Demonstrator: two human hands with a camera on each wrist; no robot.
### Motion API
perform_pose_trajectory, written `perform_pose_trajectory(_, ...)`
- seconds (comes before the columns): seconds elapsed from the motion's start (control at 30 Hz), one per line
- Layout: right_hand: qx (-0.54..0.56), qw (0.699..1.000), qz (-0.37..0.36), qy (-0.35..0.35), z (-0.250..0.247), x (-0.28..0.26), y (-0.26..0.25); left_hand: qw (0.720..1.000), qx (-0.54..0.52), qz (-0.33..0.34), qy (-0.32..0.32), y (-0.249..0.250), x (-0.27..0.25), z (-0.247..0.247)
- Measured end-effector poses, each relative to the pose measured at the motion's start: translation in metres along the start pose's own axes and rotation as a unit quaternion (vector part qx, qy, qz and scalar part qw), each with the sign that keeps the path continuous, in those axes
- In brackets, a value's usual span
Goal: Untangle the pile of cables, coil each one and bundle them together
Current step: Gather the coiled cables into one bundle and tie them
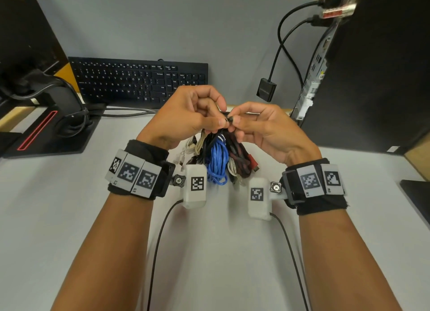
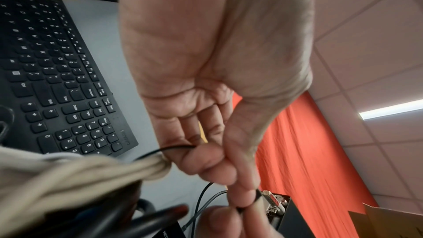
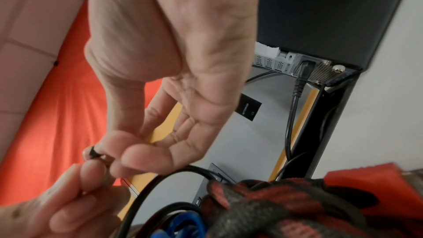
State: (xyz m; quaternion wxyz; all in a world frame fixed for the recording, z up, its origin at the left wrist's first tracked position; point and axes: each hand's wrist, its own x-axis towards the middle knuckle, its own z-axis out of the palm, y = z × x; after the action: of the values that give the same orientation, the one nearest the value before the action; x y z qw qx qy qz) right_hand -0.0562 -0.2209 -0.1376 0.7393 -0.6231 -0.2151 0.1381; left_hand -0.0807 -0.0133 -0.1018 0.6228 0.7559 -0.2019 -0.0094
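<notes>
Cable bundle [image 1: 218, 157] held above the counter [image 1: 69, 206], hanging below both grips, left hand [image 1: 186, 115] and right hand [image 1: 263, 129] pinching a thin black cable [image 3: 146, 187], small black plug [image 3: 93, 152] seen clearly only in the right wrist view.

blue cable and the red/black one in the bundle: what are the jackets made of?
Blue cable: apparently smooth plastic or rubber jacket, slightly glossy, with highlights along its loops; a paler fleck leaves braid possible.

Red-and-black cable: looks like woven fabric braid, matte; the right wrist view shows a coarse knit-like texture in a mottled pattern.

Both hang in the bundle that the left hand and right hand hold.
</notes>
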Motion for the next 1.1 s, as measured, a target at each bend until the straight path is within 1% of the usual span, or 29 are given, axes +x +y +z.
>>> perform_pose_trajectory(0.23,-0.028,0.997,-0.072,0.028,0.008,0.002,0.002,0.999,-0.024,-0.033,0.025,-0.002,0.001,-0.004)
perform_pose_trajectory(0.57,-0.131,0.977,-0.152,0.073,0.007,0.005,0.006,0.991,-0.071,-0.084,0.077,-0.004,0.001,0.003)
perform_pose_trajectory(0.63,-0.146,0.974,-0.159,0.070,0.007,0.004,0.005,0.990,-0.075,-0.090,0.083,-0.003,0.001,0.003)
perform_pose_trajectory(0.73,-0.147,0.976,-0.149,0.059,0.006,0.003,0.004,0.989,-0.083,-0.095,0.080,-0.002,0.001,0.004)
perform_pose_trajectory(0.9,-0.166,0.971,-0.155,0.077,0.010,0.003,0.002,0.987,-0.100,-0.098,0.083,0.001,0.000,0.007)
perform_pose_trajectory(1.1,-0.144,0.974,-0.165,0.060,0.012,0.000,0.000,0.981,-0.134,-0.105,0.092,0.002,0.002,0.006)
